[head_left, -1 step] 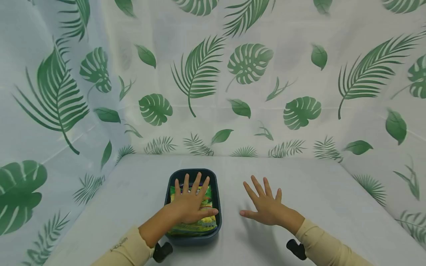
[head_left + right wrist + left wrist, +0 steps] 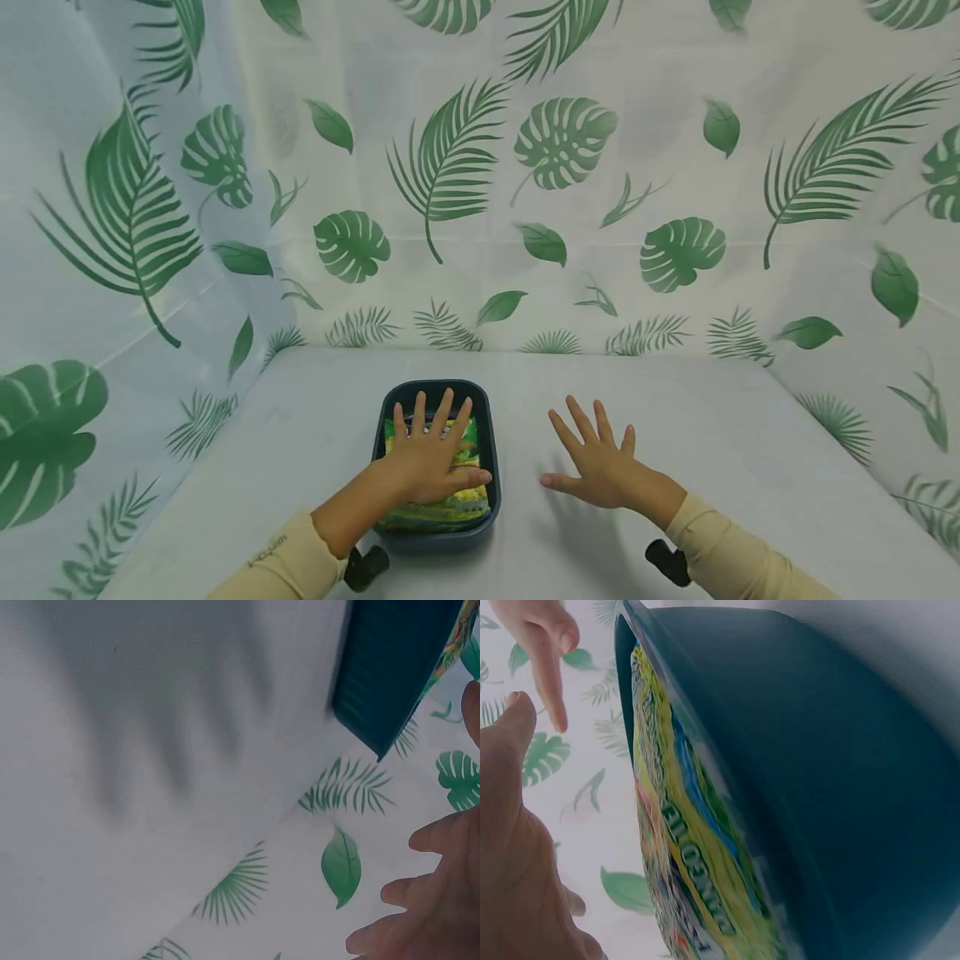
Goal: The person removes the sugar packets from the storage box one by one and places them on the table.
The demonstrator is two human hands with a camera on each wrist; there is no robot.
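Note:
My left hand point(image 2: 427, 467) is spread flat over a dark blue plastic tub point(image 2: 491, 450), palm down, with fingers straight and apart. Inside the tub lies a glossy green and yellow printed packet point(image 2: 431, 517), partly covered by that hand in the head view. The left wrist view shows a gap between the hand point(image 2: 517, 847) and the packet point(image 2: 697, 855), whose lettering runs along its side. To the right of the tub, my right hand point(image 2: 600, 467) hovers above the table with fingers spread, holding nothing; its shadow falls below it in the right wrist view.
A white table point(image 2: 675, 417) lies under everything. Behind and at both sides hang white sheets point(image 2: 480, 192) printed with green leaves. A black wrist mount point(image 2: 366, 569) shows under the left sleeve, and another mount point(image 2: 667, 562) under the right.

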